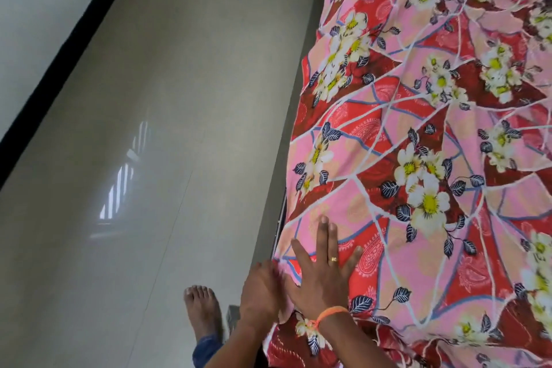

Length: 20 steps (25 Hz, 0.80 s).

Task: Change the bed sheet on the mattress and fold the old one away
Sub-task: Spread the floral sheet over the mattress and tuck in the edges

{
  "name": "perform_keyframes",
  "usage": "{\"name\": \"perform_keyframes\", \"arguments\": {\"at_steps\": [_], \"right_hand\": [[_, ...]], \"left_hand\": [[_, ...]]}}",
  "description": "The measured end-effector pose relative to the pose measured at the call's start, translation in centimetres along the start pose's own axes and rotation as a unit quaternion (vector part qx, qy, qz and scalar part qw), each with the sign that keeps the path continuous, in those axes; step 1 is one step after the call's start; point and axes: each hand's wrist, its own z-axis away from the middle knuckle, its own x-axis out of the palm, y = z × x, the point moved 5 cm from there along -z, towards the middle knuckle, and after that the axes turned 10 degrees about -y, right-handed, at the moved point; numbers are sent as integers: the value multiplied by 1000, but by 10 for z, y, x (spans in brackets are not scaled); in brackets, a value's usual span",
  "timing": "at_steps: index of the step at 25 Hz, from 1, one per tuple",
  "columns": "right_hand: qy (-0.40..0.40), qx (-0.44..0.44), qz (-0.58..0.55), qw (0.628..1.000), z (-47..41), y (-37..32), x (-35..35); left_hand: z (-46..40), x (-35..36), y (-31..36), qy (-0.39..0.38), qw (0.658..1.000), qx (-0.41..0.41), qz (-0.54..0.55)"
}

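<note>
Right hand (321, 275) flat on floral sheet (418, 128); left hand (261, 293) seemingly grips its corner.

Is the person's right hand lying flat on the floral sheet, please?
Yes, the right hand lies palm down with straight, spread fingers on the floral sheet near the mattress edge.

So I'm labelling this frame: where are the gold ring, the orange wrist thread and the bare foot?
Gold ring (333, 259), head view: band on a finger of the right hand.
Orange wrist thread (330, 313), head view: strand across the right wrist.
Bare foot (203, 309), head view: top of the foot.
</note>
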Motion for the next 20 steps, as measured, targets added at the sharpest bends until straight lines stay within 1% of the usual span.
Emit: {"name": "perform_keyframes", "arguments": {"at_steps": [1, 2, 3, 6, 9, 11, 13, 15, 17, 18, 20], "right_hand": [[-8, 0, 0, 1000, 1, 0, -4], [-14, 0, 1, 1000, 2, -1, -6], [-17, 1, 3, 1000, 3, -4, -8], [5, 20, 6, 1000, 4, -12, -9], [19, 27, -6, 999, 7, -27, -8], [3, -15, 7, 1000, 15, -46, -2], [-29, -54, 21, 998, 24, -59, 3], [-53, -62, 30, 996, 27, -56, 6], [-106, -65, 60, 990, 24, -54, 3], [-133, -68, 72, 986, 21, -56, 1], [-156, -70, 77, 982, 14, -61, -1]], "left_hand": [[3, -5, -1, -3, 998, -11, 54], [6, -8, -3, -2, 997, -12, 78], [6, -13, -8, 2, 997, -16, 69], [-10, -24, -37, 19, 999, -29, 20], [-10, -34, -60, 29, 999, 7, -43], [-3, -35, -76, 9, 994, 19, -104], [3, -39, -86, -17, 992, 14, -123], [4, -45, -92, -15, 995, -11, -99], [8, -50, -97, 1, 995, -61, -78], [13, -50, -98, 1, 993, -92, -72], [17, -46, -90, -17, 989, -135, -61]]}}
